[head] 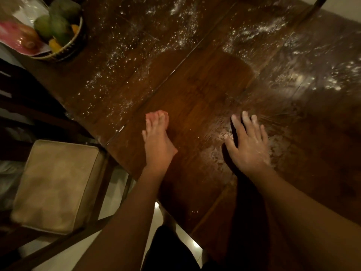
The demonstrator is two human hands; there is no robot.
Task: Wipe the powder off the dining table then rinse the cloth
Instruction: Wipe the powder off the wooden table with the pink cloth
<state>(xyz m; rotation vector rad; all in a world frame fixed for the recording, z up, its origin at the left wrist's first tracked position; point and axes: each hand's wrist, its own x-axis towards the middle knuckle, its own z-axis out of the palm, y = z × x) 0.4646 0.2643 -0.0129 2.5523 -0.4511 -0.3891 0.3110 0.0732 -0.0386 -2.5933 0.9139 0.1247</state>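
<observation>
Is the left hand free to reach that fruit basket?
Probably yes. The left hand seems to hold nothing, and only table dusted with powder lies between it and the basket; it sits far off, so a lean may be needed.

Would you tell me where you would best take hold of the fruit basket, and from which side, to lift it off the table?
Probably by the woven rim of the basket on its right, table-facing side, reaching in from the right. That arc is bare, whereas the fruit heaps over the middle and a pink plastic packet lies against the left edge.
</observation>
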